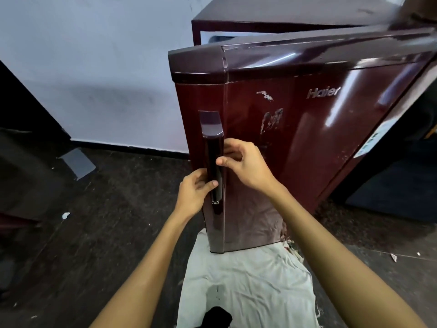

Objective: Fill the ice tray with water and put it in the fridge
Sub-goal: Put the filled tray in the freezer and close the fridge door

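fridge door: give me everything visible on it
The door is glossy maroon, looks like painted metal, with a silver Haier badge and scuffed patches. It stands ajar, a gap showing at the top. A dark vertical handle runs along its free edge. The left hand and right hand both grip the handle. Its bottom corner sits over a white cloth.

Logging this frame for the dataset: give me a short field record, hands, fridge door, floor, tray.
fridge door: maroon, partly open, gap visible at the top
door handle: dark vertical bar on the door's left edge
left hand: grips the handle low down, thumb across its front
right hand: grips the handle higher up, from the right
cloth: white, crumpled on the dark floor under the door
ice tray: not in view
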A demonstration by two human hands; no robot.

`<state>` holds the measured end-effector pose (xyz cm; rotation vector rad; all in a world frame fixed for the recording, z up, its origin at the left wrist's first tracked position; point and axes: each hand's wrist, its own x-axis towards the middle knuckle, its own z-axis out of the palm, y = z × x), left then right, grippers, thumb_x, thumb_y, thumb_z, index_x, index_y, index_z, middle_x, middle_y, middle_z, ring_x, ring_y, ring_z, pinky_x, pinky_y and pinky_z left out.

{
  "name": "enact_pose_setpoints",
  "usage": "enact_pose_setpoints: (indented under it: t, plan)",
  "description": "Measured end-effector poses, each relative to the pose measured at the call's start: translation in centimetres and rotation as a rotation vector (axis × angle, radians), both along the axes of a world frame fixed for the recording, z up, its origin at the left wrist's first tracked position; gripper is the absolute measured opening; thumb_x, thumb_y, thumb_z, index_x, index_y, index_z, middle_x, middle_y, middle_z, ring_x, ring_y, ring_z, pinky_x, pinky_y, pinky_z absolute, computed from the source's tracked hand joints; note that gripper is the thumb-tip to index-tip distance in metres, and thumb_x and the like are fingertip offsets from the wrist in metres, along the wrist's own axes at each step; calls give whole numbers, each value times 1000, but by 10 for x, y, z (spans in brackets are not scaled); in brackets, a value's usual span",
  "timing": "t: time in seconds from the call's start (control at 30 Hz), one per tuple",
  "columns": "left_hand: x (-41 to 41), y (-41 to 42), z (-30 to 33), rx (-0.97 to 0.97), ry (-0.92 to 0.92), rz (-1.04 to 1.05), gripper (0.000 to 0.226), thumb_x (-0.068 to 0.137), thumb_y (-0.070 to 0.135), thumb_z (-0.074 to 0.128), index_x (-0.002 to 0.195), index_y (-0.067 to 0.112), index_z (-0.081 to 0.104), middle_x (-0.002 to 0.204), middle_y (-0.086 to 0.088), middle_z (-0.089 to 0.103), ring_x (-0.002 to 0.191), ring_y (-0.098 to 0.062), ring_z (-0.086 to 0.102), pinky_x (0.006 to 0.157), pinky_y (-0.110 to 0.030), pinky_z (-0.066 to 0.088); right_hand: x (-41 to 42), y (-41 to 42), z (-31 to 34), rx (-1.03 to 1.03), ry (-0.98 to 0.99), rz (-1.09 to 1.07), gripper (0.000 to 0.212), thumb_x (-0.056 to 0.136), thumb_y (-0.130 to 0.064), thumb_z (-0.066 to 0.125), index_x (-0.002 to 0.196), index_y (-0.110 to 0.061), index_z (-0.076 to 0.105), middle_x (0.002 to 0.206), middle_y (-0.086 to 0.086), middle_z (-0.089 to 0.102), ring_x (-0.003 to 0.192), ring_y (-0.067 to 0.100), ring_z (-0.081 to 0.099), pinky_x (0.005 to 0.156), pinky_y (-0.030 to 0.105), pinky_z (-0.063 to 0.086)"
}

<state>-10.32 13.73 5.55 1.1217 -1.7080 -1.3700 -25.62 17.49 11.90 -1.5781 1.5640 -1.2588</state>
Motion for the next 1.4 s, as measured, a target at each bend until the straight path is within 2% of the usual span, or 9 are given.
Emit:
enact_pose_setpoints:
  t: [0.17,0.37,0.5,0.7,0.87,1.03,1.2,1.3,1.4]
  plan:
    - [-7,-59,1,-22,-23,-37,29,83,5,66,111,11,63,105,-1,68,100,-11,65,91,-22,50,1,-49,1,-12,23,-96,33,81,-8,71,113,-9,66,100,-2,70,96,6,64,85,16,50]
    - [-15,-102,0,-27,-40,-70,30,84,5,66,113,11,62,103,2,67,95,-6,63,85,-13,49,-3,-86,-1,-6,28,-186,36,79,-11,74,114,-7,66,99,-4,66,93,5,62,82,9,49]
    - [-18,-121,-3,-33,-65,-98,32,84,7,65,116,9,61,106,0,66,101,-11,63,93,-23,47,-4,-101,-2,-8,29,-233,39,79,-11,74,116,-4,65,97,-4,64,89,1,60,79,5,47]
    - [-26,-145,-2,-43,-84,-134,31,87,7,63,117,7,59,110,-4,65,102,-12,61,94,-25,46,-7,-122,-6,-16,50,-297,38,80,-13,74,116,-6,65,103,-1,68,96,6,62,82,8,49]
    - [-31,-160,-3,-55,-113,-156,37,88,10,61,124,5,55,120,-8,63,111,-18,59,97,-30,45,-8,-134,-6,-18,37,-329,35,81,-10,72,115,-6,66,99,-3,66,94,5,61,86,15,50]
    - [-33,-170,-4,-65,-129,-173,39,89,12,61,126,4,54,123,-10,62,114,-20,58,100,-33,45,-8,-141,-6,-19,46,-349,34,82,-11,72,115,-6,66,104,2,69,97,7,63,90,23,51]
    - [-36,-176,-4,-88,-149,-173,36,89,12,61,124,7,55,121,-8,63,112,-21,60,98,-34,46,-9,-143,-1,5,56,-348,38,82,-11,71,119,-4,63,101,-4,64,94,4,59,88,21,50]
    - [-37,-173,-6,-98,-131,-154,33,90,10,59,123,8,56,119,-7,64,110,-19,60,95,-30,46,-6,-143,-3,-4,38,-348,34,84,-9,70,117,-5,64,96,-7,64,92,5,61,88,26,53]
    - [-39,-165,-7,-114,-100,-101,32,90,9,58,122,8,57,117,-5,65,109,-16,61,91,-24,46,-1,-142,-8,-24,30,-373,29,86,-10,67,115,-7,66,100,-2,69,95,7,63,90,29,53]
